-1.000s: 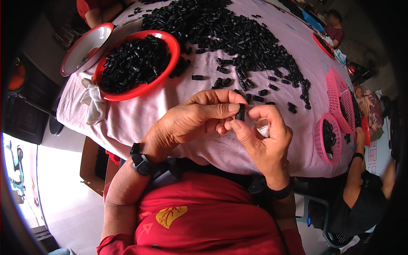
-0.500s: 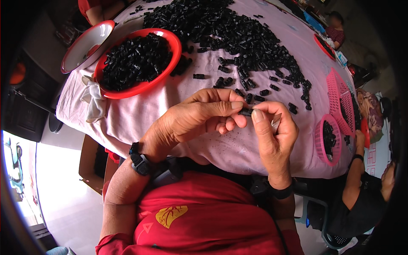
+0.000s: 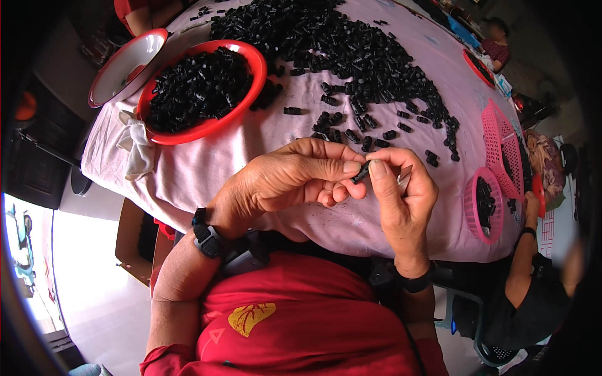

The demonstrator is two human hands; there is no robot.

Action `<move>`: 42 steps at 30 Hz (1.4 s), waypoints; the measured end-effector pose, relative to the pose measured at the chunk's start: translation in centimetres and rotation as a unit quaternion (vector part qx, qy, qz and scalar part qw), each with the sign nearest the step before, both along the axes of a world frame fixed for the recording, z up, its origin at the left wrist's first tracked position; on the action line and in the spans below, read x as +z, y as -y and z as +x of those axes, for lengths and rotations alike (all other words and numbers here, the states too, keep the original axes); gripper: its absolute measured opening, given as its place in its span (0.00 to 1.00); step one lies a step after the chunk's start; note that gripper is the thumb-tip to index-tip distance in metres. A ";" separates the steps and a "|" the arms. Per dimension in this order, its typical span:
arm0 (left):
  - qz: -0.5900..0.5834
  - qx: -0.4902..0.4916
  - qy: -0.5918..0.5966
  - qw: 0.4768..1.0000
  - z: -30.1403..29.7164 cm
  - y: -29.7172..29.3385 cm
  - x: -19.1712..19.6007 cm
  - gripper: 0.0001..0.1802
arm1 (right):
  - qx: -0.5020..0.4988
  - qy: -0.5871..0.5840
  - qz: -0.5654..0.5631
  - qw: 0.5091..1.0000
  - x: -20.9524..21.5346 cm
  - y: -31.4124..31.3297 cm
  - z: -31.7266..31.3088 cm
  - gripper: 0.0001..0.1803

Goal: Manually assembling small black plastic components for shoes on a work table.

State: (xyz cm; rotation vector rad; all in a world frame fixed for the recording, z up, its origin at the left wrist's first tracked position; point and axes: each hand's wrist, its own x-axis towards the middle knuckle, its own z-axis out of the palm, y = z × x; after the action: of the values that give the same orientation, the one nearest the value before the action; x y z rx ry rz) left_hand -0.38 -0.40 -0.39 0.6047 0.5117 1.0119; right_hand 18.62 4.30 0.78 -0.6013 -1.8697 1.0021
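Small black cylindrical part (image 3: 360,175) is up in the air over the near edge of the table, tilted, between both hands. Left hand (image 3: 291,177) pinches it thumb-to-index, other fingers curled under. Right hand (image 3: 402,203) has thumb and index closed on the right end, and a thin, flat, metallic-looking piece (image 3: 405,176) is tucked in the same hand behind the thumb; can't tell exactly what that is. Grip contact on the right end is partly covered by the thumb. Just beyond the fingers, a few loose black parts (image 3: 389,135) lie scattered on the pink tablecloth (image 3: 238,147), thickening into a big pile of black parts (image 3: 338,53) toward the far side. Left of the pile: red basin (image 3: 188,135) heaped with similar black pieces, and beside it, farther left, a white bowl with a red rim (image 3: 115,83), tilted. White cloth (image 3: 136,150) bunched at the table's left edge, near side of the basin. Right side: pink oval basket (image 3: 467,203) with black pieces in it, pink perforated rectangular basket (image 3: 501,135) just beyond. Co-worker in black (image 3: 533,307) sits near right; another in a red sleeve (image 3: 125,15) at far left. Cardboard box (image 3: 130,254) low on the left.
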 end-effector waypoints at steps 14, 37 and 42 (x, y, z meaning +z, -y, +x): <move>0.023 0.015 0.043 0.999 0.3 -0.1 -0.8 0.11 | -0.061 0.173 0.140 0.973 0.5 0.1 -0.1 0.26; 0.005 0.042 0.000 0.999 0.7 0.1 0.0 0.10 | -0.085 0.217 0.203 0.951 0.0 -0.4 0.1 0.28; -0.004 0.045 -0.007 0.999 0.8 0.1 0.1 0.10 | -0.087 0.224 0.204 0.949 -0.1 -0.4 0.2 0.29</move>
State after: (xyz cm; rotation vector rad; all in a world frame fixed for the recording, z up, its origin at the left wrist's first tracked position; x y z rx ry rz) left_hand 0.47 -0.49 -0.30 0.5861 0.5596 1.0902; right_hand 18.84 4.68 0.71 -0.7684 -2.2886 0.3564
